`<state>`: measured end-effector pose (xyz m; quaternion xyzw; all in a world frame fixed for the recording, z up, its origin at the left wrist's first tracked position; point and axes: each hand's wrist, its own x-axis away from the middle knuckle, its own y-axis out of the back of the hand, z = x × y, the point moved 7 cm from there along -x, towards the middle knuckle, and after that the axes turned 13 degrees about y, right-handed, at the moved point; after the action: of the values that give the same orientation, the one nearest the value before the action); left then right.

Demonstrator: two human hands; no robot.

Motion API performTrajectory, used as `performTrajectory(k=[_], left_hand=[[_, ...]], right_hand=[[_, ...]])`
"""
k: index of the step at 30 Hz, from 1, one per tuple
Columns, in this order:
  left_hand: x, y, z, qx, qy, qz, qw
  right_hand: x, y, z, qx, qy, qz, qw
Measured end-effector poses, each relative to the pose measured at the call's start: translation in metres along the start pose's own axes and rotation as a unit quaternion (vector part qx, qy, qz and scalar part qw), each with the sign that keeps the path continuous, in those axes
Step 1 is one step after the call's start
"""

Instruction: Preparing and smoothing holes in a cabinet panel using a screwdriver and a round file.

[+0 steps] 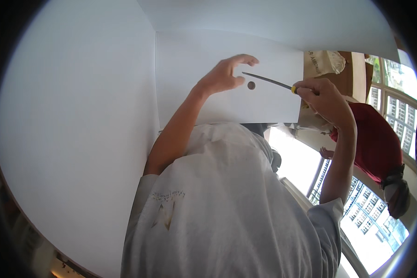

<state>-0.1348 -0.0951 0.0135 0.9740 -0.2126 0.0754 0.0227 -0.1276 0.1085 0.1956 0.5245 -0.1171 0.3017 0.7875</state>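
Note:
My right hand (326,99) is closed around the handle of a slim tool (271,81) with a long, dark, tapering shaft and a yellow collar; I cannot tell whether it is a file or a screwdriver. The shaft points left, its tip near my left hand (223,74). That hand is open, thumb and fingers curved apart with nothing between them. Just below the shaft, a small round brownish piece (251,85) shows against the white surface (273,104). Whether it lies on that surface or is set into it, I cannot tell.
White panels (88,116) rise on my left and at the far side. To the right are a pale printed bag (326,63) and brown cardboard (350,76). Another person in a red top (377,139) is beyond my right arm, near large windows (370,208).

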Motion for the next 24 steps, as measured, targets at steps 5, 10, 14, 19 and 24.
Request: performTrajectory(k=[5, 10, 14, 19, 24], left_hand=[[0.03, 0.05, 0.076, -0.065, 0.129, -0.174, 0.974], [0.074, 0.046, 0.109, -0.119, 0.115, -0.243, 0.956], [0.092, 0.036, 0.101, -0.13, 0.158, -0.268, 0.942], [0.072, 0.0, 0.038, -0.194, 0.063, -0.242, 0.949], [0.039, -0.053, -0.011, -0.217, -0.042, -0.14, 0.965]], right_hand=[[0.024, -0.026, -0.025, -0.002, -0.041, -0.01, 0.999], [0.016, -0.044, -0.024, -0.06, -0.087, -0.035, 0.994], [0.009, -0.043, -0.016, -0.086, -0.069, -0.009, 0.994], [0.001, -0.05, -0.019, -0.089, -0.08, 0.047, 0.992], [-0.017, -0.045, -0.007, -0.089, -0.004, 0.049, 0.995]])
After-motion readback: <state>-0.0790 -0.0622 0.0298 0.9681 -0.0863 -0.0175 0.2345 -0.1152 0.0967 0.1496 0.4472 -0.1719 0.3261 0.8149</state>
